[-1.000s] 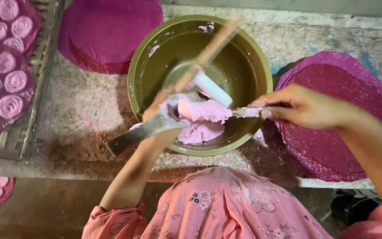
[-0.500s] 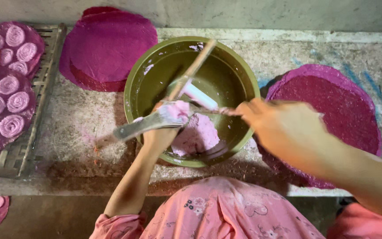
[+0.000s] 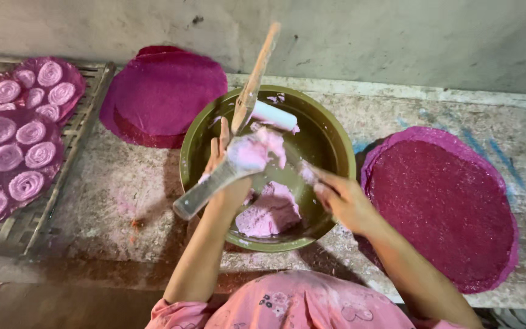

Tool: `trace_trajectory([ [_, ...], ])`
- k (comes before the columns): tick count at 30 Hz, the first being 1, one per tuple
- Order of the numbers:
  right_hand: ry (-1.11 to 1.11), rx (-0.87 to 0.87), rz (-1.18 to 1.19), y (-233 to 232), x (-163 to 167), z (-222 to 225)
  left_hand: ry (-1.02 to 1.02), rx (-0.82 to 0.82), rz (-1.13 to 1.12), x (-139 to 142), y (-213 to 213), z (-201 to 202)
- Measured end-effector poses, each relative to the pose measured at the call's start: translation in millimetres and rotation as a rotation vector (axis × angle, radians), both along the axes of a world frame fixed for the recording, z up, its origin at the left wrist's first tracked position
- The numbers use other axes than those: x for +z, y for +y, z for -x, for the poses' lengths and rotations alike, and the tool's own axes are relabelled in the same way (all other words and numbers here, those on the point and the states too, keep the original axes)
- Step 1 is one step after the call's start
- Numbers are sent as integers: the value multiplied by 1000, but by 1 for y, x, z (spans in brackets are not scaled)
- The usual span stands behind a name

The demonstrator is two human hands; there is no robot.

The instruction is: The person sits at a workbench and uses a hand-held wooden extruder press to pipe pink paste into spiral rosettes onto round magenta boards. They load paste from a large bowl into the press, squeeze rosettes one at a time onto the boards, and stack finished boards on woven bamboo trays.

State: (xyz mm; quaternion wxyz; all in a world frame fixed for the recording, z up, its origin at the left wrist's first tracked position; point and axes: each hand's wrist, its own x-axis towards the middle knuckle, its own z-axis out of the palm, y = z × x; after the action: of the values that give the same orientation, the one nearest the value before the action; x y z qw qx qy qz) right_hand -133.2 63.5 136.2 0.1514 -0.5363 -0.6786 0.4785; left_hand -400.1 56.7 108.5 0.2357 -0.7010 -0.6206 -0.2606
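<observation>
Both hands over our green bowl (image 3: 336,140): left hand (image 3: 229,164) fingers clamped on dough-loaded scraper (image 3: 211,186), right hand (image 3: 342,201) fingers together, scraping it off at 3 o'clock.

I note a mottled stone counter (image 3: 123,195) bearing a green bowl (image 3: 336,140), two magenta round mats (image 3: 165,91) (image 3: 445,207) and a bamboo rack (image 3: 86,116)

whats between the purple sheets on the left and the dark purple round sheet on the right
In the head view, the green bowl of pink dough sits between them, both hands over it.
</observation>
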Motion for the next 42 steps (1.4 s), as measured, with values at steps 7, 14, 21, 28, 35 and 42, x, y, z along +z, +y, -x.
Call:
trace_trajectory([
  [7, 246, 176, -615, -23, -40, 21, -332, 45, -173, -8, -8, -13],
  [14, -285, 232, -278, 4, 41, -9, -449, -18, -61, -34, -8, 22],
  [21, -921, 711, -428, 14, 85, 38, -156, -263, 42, -63, -11, -17],
  [28, -961, 805, -723, -23, 150, 26, -748, -226, 741, -46, -34, 14],
  [35, -1060, 918, -904, -24, 117, 57, -470, -527, 264, -21, -25, 0],
  [42, -1030, 817, -700, -27, 158, 35, -603, -235, 663, -7, -24, 12],
])
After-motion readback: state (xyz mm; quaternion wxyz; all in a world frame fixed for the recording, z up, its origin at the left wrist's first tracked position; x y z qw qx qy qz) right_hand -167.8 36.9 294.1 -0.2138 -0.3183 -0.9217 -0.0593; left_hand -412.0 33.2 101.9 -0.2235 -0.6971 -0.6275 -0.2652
